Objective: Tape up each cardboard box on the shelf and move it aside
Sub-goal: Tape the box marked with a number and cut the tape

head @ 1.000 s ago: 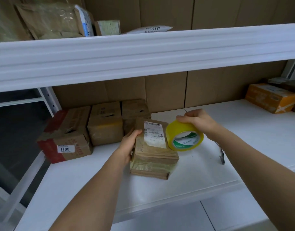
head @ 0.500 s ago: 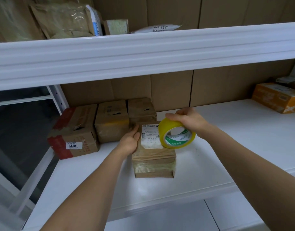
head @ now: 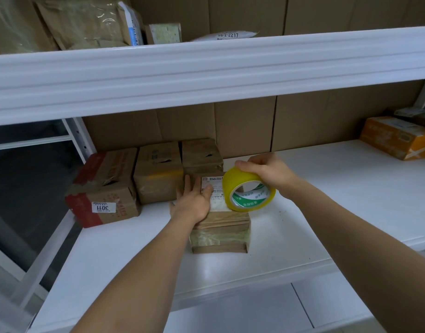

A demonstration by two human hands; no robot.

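Observation:
A small brown cardboard box [head: 221,233] with a white label on top stands near the middle of the white shelf [head: 326,212]. My left hand [head: 193,203] lies flat on the box's top left part, fingers straight. My right hand [head: 266,173] grips a yellow tape roll [head: 248,191] from above and holds it over the box's top right side. Three more cardboard boxes stand in a row at the back left: one with red tape [head: 103,188], a middle one [head: 158,174] and a third [head: 202,156] just behind the small box.
An orange box [head: 396,137] sits at the far right of the shelf. The upper shelf's thick white edge [head: 206,70] hangs overhead, with parcels and bags on it. Brown cardboard lines the back wall. A white upright post [head: 79,138] stands at the left.
The box has been straightened and shifted back toward the row. My left hand slid from its left side onto its top. My right hand brought the tape roll over the box.

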